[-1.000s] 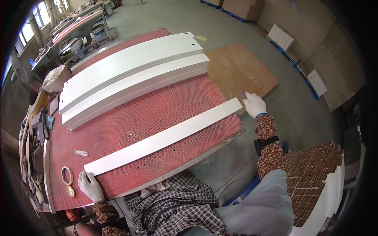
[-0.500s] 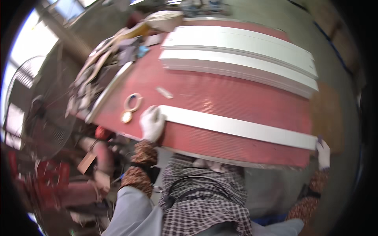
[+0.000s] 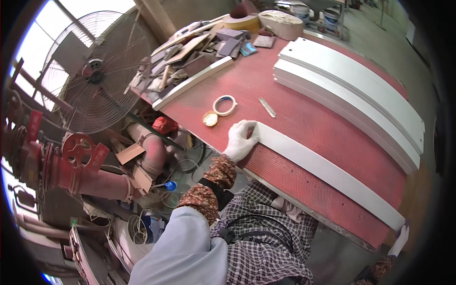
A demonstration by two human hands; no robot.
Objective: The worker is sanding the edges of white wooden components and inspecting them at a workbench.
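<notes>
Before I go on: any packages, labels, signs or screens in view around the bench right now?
White buckets: far end beyond the red table, round; labels not discernible.
Red tags: on the red pipework at left, small and flat.
No screens or signs visible.

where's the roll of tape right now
In the head view the roll of tape lies flat on the red table, just beyond the gloved left hand, beside a small round lid.
</notes>
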